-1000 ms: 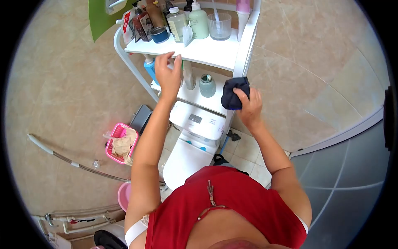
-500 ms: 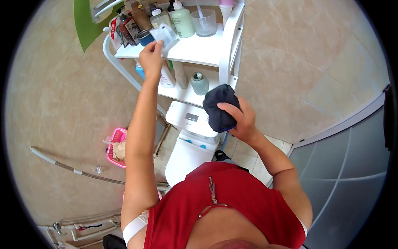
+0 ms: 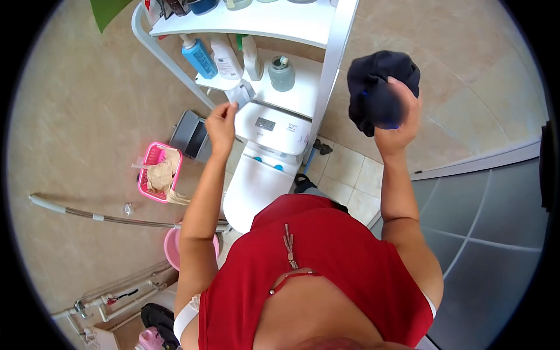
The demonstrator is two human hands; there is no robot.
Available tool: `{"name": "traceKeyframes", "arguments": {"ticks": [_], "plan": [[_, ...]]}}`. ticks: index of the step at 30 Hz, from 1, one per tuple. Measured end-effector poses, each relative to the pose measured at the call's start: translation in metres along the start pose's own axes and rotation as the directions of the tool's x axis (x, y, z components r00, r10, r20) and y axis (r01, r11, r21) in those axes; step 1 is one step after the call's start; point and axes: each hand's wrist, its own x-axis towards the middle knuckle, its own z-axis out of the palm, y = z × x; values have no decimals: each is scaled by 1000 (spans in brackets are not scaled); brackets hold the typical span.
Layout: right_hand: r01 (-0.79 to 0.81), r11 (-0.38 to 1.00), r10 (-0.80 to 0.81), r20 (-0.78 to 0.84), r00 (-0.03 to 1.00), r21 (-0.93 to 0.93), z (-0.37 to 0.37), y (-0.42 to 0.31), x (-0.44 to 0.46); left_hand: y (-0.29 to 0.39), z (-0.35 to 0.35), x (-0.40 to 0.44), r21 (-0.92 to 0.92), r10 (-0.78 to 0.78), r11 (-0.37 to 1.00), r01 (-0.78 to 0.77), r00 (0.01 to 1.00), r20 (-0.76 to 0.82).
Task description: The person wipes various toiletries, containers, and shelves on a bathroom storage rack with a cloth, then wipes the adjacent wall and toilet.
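Red cloth covers the front of the one person's top [image 3: 315,239], nearest the view. Beyond it reach two bare hands. The right hand [image 3: 402,119] is partly closed round one dark cloth bundle [image 3: 379,87], its thumb over the fabric; the bundle hides some of the fingers. It is held up to the right of the white shelf unit [image 3: 329,81], in front of the tiled wall [image 3: 461,76]. The left hand [image 3: 223,125] is nearly closed, pinching one small, pale, partly see-through packet [image 3: 240,93] just in front of the lower shelf.

The upper shelf [image 3: 251,22] carries several containers, cut off by the top edge, so their full number cannot be told. On the lower shelf [image 3: 297,96] stand four: one blue bottle [image 3: 200,58], one white bottle [image 3: 226,60], one spray bottle [image 3: 252,60] with a green part, and one grey-green jar [image 3: 282,74].

Lower down are one white toilet [image 3: 256,181] with its lid shut, one grey bin [image 3: 191,137], one pink basket [image 3: 153,175] holding tan material, and one pink basin [image 3: 174,248], partly behind the left arm.
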Motion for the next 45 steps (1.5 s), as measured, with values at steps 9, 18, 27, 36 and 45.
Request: {"name": "traceKeyframes", "arguments": {"ticks": [9,18,27,36,45], "plan": [[-50,997,57,121,991,-60,-6,7,-35,-58,72,17,235,-10,972,8,1000,9],[-102,990,115,144,983,-97,-16,14,-48,-51,122,30,378,-120,918,118,993,-17],[-169,981,184,188,965,-96,-15,15,-55,-71,143,43,378,40,923,-67,996,79],[-186,982,189,171,967,-31,0,16,-51,-55,152,52,269,26,959,-92,971,239],[-140,990,140,198,970,-14,3,20,-47,-40,165,46,351,41,928,-122,973,228]]}}
